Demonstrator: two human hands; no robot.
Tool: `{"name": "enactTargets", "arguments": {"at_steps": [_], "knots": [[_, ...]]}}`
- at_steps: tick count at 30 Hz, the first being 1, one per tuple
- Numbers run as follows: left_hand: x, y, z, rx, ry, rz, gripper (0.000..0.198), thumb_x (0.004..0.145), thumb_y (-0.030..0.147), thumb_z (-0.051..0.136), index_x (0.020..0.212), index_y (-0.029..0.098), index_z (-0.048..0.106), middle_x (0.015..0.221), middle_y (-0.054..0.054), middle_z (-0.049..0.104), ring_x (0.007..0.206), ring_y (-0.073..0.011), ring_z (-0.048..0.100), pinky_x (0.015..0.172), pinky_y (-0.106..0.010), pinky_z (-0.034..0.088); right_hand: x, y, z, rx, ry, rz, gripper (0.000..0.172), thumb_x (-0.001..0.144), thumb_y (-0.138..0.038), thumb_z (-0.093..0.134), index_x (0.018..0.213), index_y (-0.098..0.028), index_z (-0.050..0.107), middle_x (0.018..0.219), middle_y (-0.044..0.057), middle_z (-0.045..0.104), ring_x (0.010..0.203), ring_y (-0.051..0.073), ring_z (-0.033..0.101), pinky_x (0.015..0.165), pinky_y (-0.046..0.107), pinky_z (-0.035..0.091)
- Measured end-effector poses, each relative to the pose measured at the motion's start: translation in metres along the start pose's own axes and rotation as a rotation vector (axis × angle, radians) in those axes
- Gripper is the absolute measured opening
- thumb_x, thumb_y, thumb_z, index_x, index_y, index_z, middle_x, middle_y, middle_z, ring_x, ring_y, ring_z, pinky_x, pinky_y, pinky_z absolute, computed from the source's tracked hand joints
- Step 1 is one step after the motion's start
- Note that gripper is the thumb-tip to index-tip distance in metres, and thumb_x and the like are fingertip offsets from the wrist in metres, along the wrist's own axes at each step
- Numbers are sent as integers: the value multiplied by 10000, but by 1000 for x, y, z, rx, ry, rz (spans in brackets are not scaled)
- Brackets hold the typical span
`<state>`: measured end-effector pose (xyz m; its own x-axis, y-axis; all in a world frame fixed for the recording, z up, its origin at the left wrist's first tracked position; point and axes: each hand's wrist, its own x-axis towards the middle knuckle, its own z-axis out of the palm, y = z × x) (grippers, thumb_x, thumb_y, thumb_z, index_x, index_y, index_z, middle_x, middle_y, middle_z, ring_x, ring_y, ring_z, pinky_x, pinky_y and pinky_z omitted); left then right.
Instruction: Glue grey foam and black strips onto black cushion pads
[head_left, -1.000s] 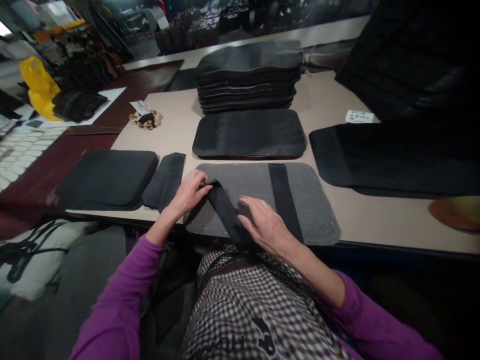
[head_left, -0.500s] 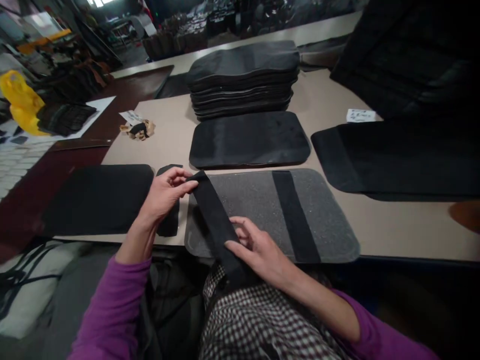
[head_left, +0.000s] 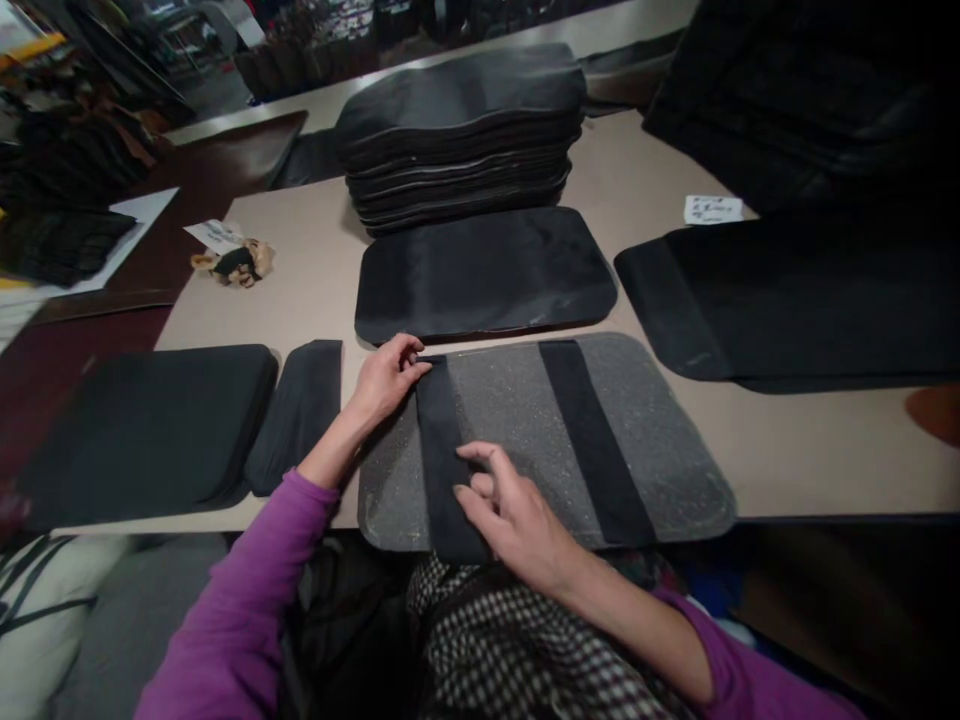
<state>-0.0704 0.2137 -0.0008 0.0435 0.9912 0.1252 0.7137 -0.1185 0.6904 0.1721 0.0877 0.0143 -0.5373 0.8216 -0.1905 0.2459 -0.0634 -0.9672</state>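
A grey rounded panel (head_left: pixel 517 420) lies flat at the table's near edge, with a black strip (head_left: pixel 596 450) across its right half. Over its left part runs another black strip (head_left: pixel 444 440), its near end reaching the panel's front edge. My left hand (head_left: pixel 391 380) pinches this strip's far end between thumb and fingers, near the panel's back edge. Beside the strip's middle hovers my right hand (head_left: pixel 517 505), fingers apart and partly curled, with nothing between thumb and forefinger. Whether its fingertips touch the strip I cannot tell.
Left of the panel lie a pile of black strips (head_left: pixel 300 415) and a stack of black panels (head_left: pixel 150 430). Behind are a black panel (head_left: pixel 487 275) and a tall stack (head_left: pixel 461 140). More black pieces (head_left: pixel 787 300), a paper label (head_left: pixel 712 209) and crumpled scraps (head_left: pixel 238 263) lie around.
The left strip has come down onto the grey panel, its far end moved right with my left hand. My right hand has let go of it. The view has shifted slightly.
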Motion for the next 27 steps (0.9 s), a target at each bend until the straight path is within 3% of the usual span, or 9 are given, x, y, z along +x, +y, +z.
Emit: {"name": "enactTargets", "arguments": {"at_steps": [9, 14, 17, 20, 27], "knots": [[4, -2, 10, 225, 4, 58, 178, 927, 214, 721, 1078, 241, 630, 918, -10, 673, 877, -206, 618, 830, -359, 490, 5, 8, -2, -42, 20, -21, 268, 1031, -319, 489, 1264, -186, 474, 595, -116, 424, 532, 135, 469, 576, 271, 331], [-1, 2, 12, 388, 17, 151, 198, 984, 264, 644, 1180, 230, 639, 1206, -104, 631, 1137, -266, 575, 940, -402, 504, 4, 10, -2, -19, -27, 15, 238, 1047, -354, 486, 1235, -210, 468, 586, -114, 519, 499, 138, 551, 585, 270, 417], [-6, 1, 16, 483, -50, 217, 209, 1060, 311, 499, 1150, 241, 673, 1236, -108, 627, 1217, -294, 524, 1014, -441, 469, 2, 11, -3, -14, -63, 45, 259, 1037, -381, 519, 1236, -223, 466, 602, -110, 559, 521, 142, 610, 594, 265, 453], [-13, -4, 19, 475, -101, 236, 316, 1097, 363, 400, 1155, 241, 685, 1214, -94, 652, 1254, -304, 509, 1081, -477, 425, -1, 13, -2, -8, -86, 65, 326, 989, -386, 592, 1238, -224, 458, 658, -97, 593, 545, 142, 649, 569, 255, 459], [-45, -7, 13, 471, -112, 197, 380, 1084, 394, 457, 1387, 213, 595, 1286, -125, 658, 1309, -312, 500, 1149, -507, 374, -5, 18, 6, 107, -108, 115, 420, 924, -448, 654, 1213, -242, 429, 654, -104, 591, 424, 133, 572, 406, 228, 366]]}}
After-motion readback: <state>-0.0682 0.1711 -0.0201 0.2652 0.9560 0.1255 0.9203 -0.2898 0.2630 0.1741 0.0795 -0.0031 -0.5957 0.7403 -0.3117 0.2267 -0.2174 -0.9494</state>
